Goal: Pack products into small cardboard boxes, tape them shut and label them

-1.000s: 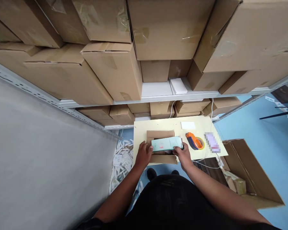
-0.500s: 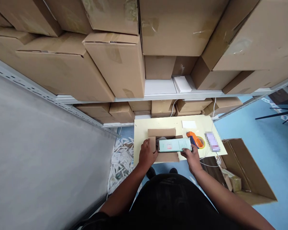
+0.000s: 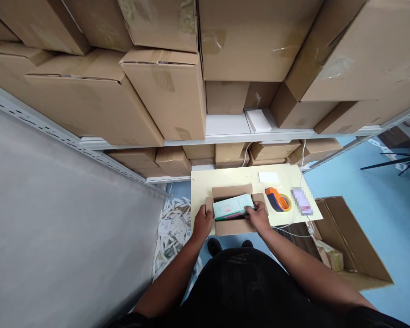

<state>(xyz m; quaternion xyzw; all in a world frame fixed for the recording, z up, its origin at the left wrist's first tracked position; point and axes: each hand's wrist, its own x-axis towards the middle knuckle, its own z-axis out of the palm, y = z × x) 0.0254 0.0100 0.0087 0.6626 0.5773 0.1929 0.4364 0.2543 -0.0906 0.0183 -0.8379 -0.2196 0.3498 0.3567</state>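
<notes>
A pale green product box [image 3: 233, 206] with faint print lies slightly tilted over the opening of a brown cardboard box [image 3: 233, 226], whose flaps stand spread outward. Its left end sits lower, between the flaps. My right hand [image 3: 259, 217] grips the green box at its right end, thumb on top. At the left, my left hand [image 3: 202, 222] pinches the left flap of the cardboard box. What lies beneath the green box is hidden.
Right of the cardboard box lies an orange tape dispenser [image 3: 277, 199] on the cream table [image 3: 225, 176]. A phone [image 3: 302, 201], a cable and a white card [image 3: 268, 177] are near it. Shelves of cartons [image 3: 171, 95] stand behind; a large open carton [image 3: 353, 246] is at the right.
The green box has moved left and down into the cardboard box's opening, carried by my right hand. My left hand has shifted slightly left with the flap, which now leans outward.
</notes>
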